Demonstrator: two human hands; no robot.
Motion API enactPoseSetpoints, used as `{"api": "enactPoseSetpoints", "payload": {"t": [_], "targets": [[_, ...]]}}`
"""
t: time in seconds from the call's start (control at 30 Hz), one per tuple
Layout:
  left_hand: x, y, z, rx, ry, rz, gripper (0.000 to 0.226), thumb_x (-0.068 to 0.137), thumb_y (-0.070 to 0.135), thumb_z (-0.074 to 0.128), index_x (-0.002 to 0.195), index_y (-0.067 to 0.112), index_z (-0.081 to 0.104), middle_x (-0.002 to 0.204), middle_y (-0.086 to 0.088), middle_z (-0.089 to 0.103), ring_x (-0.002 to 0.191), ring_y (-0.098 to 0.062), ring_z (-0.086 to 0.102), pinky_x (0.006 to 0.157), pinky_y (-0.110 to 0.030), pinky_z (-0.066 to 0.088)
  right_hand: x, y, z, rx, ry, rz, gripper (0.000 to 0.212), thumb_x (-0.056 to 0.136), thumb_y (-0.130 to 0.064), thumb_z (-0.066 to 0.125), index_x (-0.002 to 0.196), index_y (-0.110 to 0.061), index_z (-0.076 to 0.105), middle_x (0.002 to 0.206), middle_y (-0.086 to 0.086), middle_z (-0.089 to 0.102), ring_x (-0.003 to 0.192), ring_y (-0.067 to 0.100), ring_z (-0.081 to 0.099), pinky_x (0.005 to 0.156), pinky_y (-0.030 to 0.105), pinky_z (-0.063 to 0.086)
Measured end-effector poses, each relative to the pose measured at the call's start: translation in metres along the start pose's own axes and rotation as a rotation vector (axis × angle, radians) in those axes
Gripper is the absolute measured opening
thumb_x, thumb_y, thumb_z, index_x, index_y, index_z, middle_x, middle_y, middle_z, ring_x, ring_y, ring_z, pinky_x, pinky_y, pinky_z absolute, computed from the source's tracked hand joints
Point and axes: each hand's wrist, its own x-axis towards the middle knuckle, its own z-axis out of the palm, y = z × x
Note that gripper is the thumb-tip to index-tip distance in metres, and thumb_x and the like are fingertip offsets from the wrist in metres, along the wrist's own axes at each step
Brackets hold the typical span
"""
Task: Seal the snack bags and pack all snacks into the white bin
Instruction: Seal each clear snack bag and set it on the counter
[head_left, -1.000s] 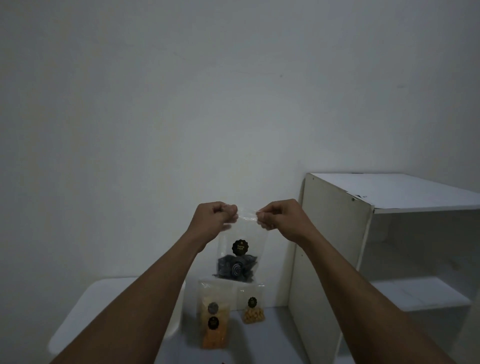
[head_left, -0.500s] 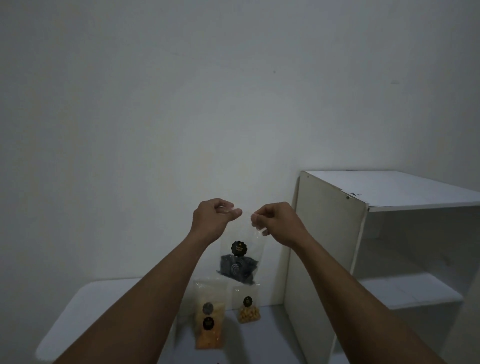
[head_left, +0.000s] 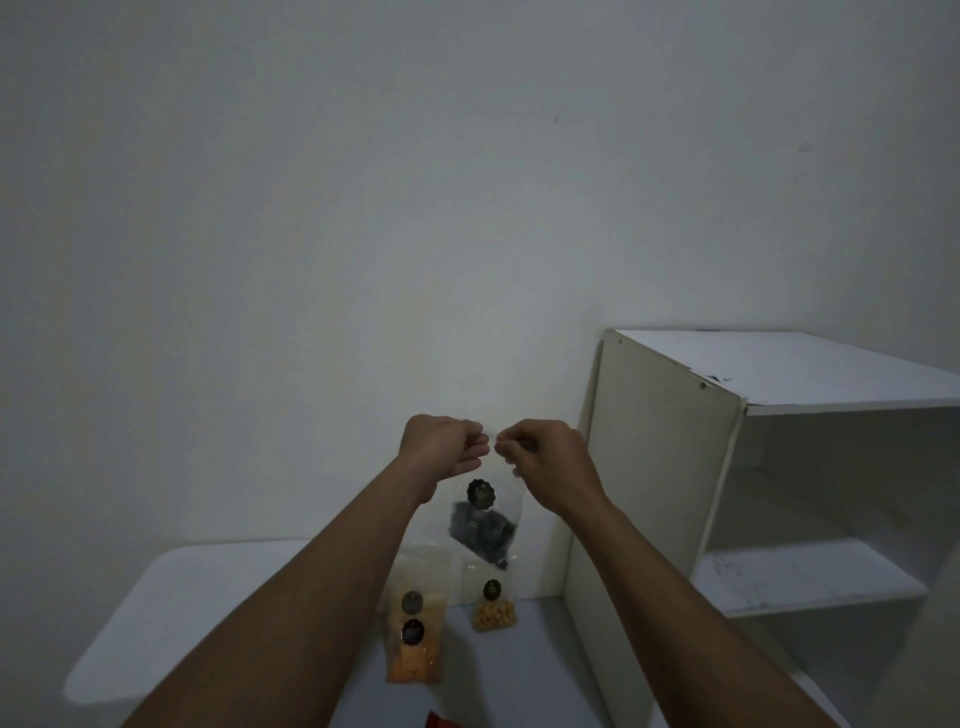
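Observation:
A clear bag of dark snacks (head_left: 483, 525) with a round black label hangs in the air in front of the wall. My left hand (head_left: 441, 447) and my right hand (head_left: 545, 457) both pinch its top edge, knuckles almost touching. Below, a clear bag of orange snacks (head_left: 414, 639) stands on the table, and a smaller bag of yellow nuts (head_left: 492, 608) leans against the wall behind it. A white rounded shape (head_left: 171, 613) at the lower left may be the bin; my left forearm covers part of it.
A white open shelf unit (head_left: 675, 467) stands at the right, its side panel close to my right hand. A plain white wall fills the upper view. A red corner of something (head_left: 441, 721) pokes in at the bottom edge.
My hands have slid toward each other along the bag's top edge, from a wide grip to nearly meeting. The bag now hangs slightly tilted.

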Motion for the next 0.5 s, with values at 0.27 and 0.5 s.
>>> {"api": "enactPoseSetpoints", "payload": {"t": [0.27, 0.5], "targets": [[0.006, -0.006, 0.001, 0.113, -0.097, 0.112, 0.012, 0.09, 0.01, 0.066, 0.095, 0.001, 0.071, 0.091, -0.016, 0.075, 0.077, -0.018, 0.073, 0.068, -0.027, 0.06, 0.008, 0.002, -0.009, 0.26, -0.172, 0.208, 0.023, 0.092, -0.026, 0.065, 0.091, -0.005, 0.075, 0.082, 0.009, 0.073, 0.074, 0.019, 0.07, 0.072, 0.037, 0.063], [0.01, -0.012, -0.007, 0.04, -0.204, -0.028, 0.01, 0.092, 0.012, 0.065, 0.094, 0.007, 0.072, 0.085, -0.006, 0.071, 0.079, -0.015, 0.066, 0.08, -0.032, 0.059, 0.008, 0.001, -0.012, 0.443, -0.318, 0.36, 0.016, 0.091, -0.002, 0.057, 0.097, 0.005, 0.07, 0.08, 0.011, 0.066, 0.071, 0.016, 0.061, 0.064, 0.024, 0.055]]}}
